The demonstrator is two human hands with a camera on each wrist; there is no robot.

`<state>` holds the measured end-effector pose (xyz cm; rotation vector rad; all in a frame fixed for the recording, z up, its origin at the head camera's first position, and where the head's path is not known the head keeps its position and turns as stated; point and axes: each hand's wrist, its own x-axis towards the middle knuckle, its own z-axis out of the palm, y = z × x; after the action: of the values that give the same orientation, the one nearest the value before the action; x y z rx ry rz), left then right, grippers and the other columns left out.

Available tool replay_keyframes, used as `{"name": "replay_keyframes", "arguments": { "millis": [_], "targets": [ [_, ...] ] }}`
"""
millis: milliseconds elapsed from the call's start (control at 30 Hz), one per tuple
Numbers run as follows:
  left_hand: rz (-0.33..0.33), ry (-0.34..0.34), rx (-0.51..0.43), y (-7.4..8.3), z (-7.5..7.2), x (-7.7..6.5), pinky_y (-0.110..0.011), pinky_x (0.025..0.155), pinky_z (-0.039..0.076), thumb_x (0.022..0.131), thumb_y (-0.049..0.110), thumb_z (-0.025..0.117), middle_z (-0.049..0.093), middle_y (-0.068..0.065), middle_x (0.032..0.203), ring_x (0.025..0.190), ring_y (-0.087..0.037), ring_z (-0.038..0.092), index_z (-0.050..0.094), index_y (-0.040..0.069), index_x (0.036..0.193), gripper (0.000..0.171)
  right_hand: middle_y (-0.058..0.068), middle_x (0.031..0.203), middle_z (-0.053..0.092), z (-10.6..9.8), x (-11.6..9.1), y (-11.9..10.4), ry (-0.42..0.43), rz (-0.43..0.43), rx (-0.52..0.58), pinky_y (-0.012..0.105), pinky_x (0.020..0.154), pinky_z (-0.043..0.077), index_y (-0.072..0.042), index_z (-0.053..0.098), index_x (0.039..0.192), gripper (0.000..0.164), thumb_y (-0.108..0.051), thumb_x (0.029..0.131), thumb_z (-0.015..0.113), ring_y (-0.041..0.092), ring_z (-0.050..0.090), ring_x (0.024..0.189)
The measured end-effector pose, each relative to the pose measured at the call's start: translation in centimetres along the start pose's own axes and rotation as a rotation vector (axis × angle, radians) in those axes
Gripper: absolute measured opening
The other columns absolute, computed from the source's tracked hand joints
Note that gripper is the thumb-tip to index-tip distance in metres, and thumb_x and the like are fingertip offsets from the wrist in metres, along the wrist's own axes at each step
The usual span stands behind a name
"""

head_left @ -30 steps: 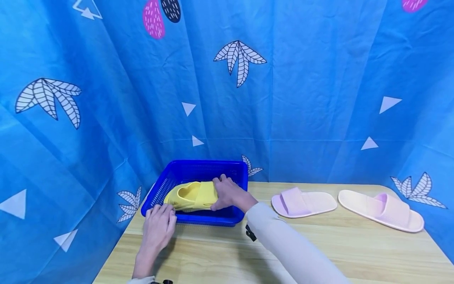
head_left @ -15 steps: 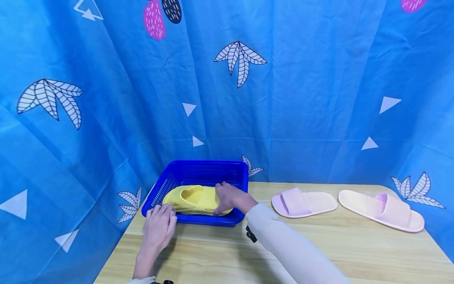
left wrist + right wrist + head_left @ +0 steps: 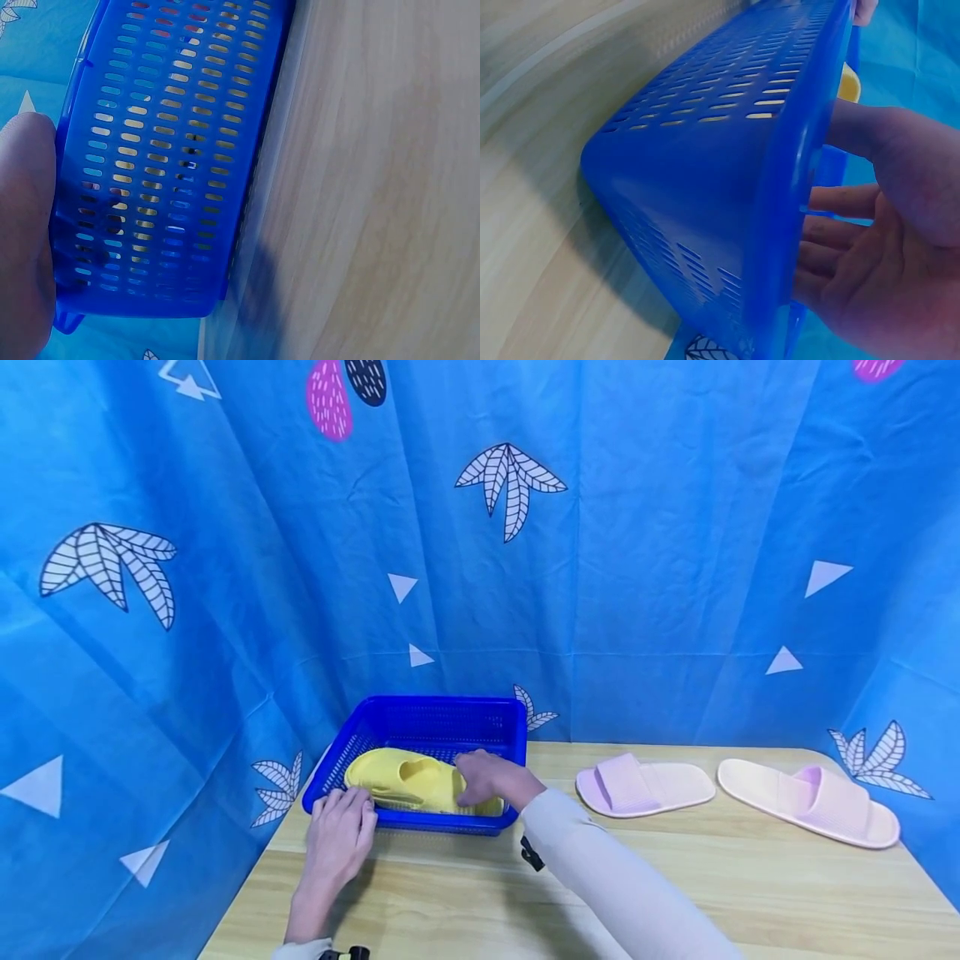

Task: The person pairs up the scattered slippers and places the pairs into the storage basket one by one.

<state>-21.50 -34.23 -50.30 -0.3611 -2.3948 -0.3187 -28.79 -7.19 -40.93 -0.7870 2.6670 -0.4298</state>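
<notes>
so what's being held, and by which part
The left hand holds the blue basket by its near-left rim. The right hand covers part of the yellow slipper; whether it grips can't be told.

The blue basket (image 3: 442, 720) walls off every side, leaving passage above.

This is a curtained-off nook: blue cloth (image 3: 667, 535) printed with white leaves and triangles hangs behind and along both sides of a wood-grain bench (image 3: 442, 885), hiding whatever room lies beyond.
</notes>
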Motion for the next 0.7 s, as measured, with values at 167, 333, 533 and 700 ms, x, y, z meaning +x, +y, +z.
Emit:
{"name": "replay_keyframes", "arguments": {
  "millis": [167, 333, 533, 700],
  "targets": [
    [-0.004, 0.001, -0.001, 0.2, -0.1, 0.2, -0.053, 0.082, 0.038, 0.099, 0.017, 0.045, 0.069, -0.014, 0.097, 0.090, -0.038, 0.055, 0.063, 0.008, 0.090, 0.023, 0.011, 0.150, 0.054, 0.0, -0.4, 0.1, 0.033, -0.057, -0.017, 0.039, 0.106, 0.046, -0.004, 0.049, 0.151, 0.064, -0.025, 0.096, 0.072, 0.027, 0.051, 0.135],
    [-0.002, 0.000, 0.001, 0.3, -0.1, 0.4, -0.054, 0.083, 0.039, 0.099, 0.018, 0.046, 0.070, -0.014, 0.099, 0.091, -0.038, 0.056, 0.064, 0.008, 0.091, 0.023, 0.011, 0.157, 0.046, 0.1, -0.8, 0.2, 0.083, -0.114, -0.006, 0.037, 0.104, 0.045, -0.002, 0.051, 0.149, 0.060, -0.024, 0.097, 0.071, 0.032, 0.041, 0.145],
    [-0.020, -0.011, -0.006, 0.3, -0.2, 0.2, -0.053, 0.085, 0.038, 0.099, 0.017, 0.047, 0.069, -0.013, 0.098, 0.091, -0.037, 0.056, 0.064, 0.008, 0.092, 0.021, 0.012, 0.156, 0.047, 0.5, -1.5, 0.5, 0.166, -0.159, 0.019, 0.046, 0.115, 0.037, -0.005, 0.049, 0.151, 0.059, -0.025, 0.099, 0.069, 0.033, 0.041, 0.145],
    [-0.041, -0.029, -0.017, 0.3, -0.3, 0.0, -0.054, 0.087, 0.037, 0.099, 0.016, 0.049, 0.067, -0.012, 0.097, 0.092, -0.036, 0.056, 0.063, 0.007, 0.093, 0.018, 0.011, 0.153, 0.050, 0.9, -2.1, 1.0, 0.238, -0.205, 0.043, 0.045, 0.112, 0.042, -0.008, 0.051, 0.150, 0.055, -0.024, 0.100, 0.067, 0.031, 0.046, 0.141]
  ]
}}
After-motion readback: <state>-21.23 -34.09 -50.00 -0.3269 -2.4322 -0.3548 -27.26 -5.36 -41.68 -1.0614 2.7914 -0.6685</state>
